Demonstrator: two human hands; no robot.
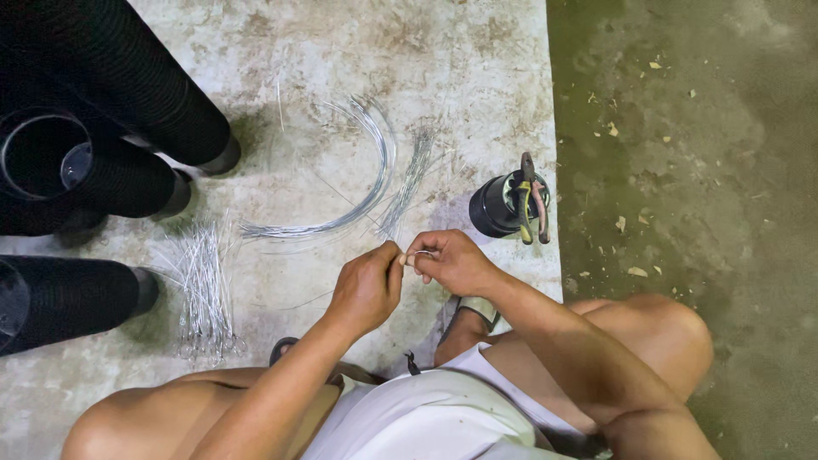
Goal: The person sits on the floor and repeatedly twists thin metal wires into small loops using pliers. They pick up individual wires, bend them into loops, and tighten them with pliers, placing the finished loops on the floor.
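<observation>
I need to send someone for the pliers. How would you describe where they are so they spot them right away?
Follow the pale concrete slab to its right edge, where it meets the darker floor. There stands a small black cylinder, just beyond the right hand. The pliers rest across its top, the only tool with yellow and red handles.

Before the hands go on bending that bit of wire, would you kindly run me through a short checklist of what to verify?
1. Both hands on the wire: left hand and right hand pinch a short wire piece between fingertips: ok.
2. Shape of the bend: too small to see: cannot tell.
3. Pliers within reach, resting on the black cup: ok.
4. Cut wires piled to the left: ok.
5. Curved wire bundle lying apart from the hands: ok.
6. Black corrugated pipes clear of the hands: ok.
</observation>
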